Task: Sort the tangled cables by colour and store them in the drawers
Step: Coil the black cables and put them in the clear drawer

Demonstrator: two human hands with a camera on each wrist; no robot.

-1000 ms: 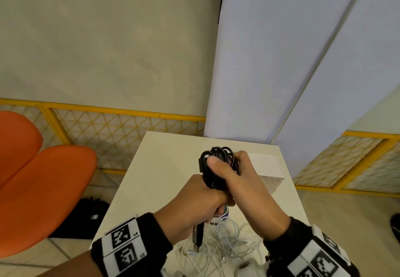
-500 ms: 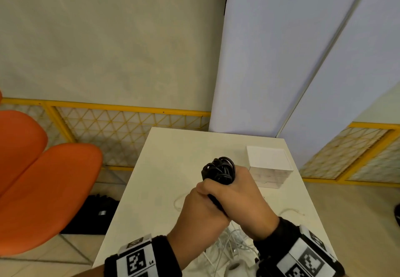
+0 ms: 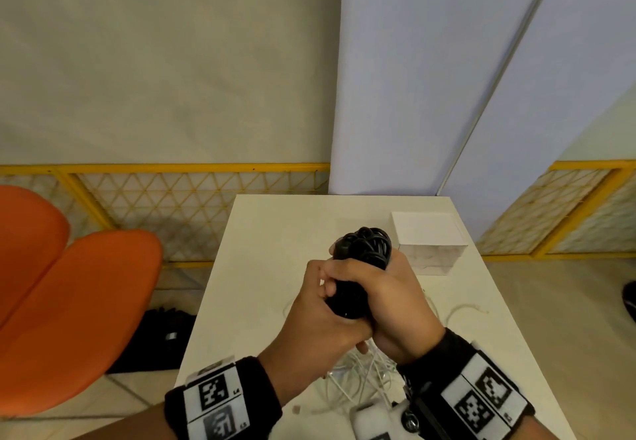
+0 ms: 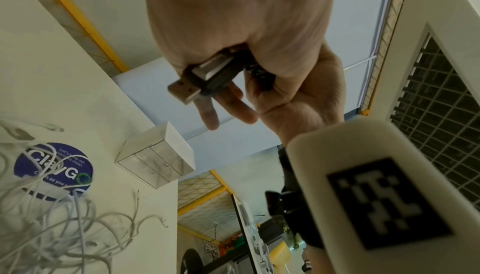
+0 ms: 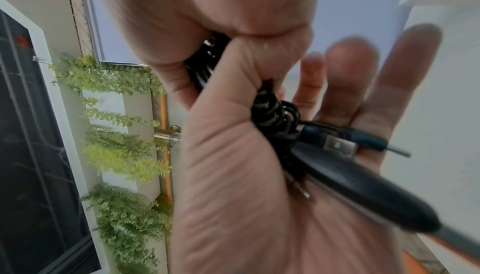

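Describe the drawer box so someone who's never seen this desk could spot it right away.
Start at the white table in front of the pale blue wall panels. At its far right corner sits the drawer box, a small white-topped block with see-through fronts. It is the only boxy thing there: the white cables lie loose at the near edge, and the black cables are bundled up in both hands.

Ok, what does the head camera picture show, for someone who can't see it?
Both hands, left and right, grip a bundle of black cables above a white table. White cables lie tangled beneath; a small white drawer box stands behind.
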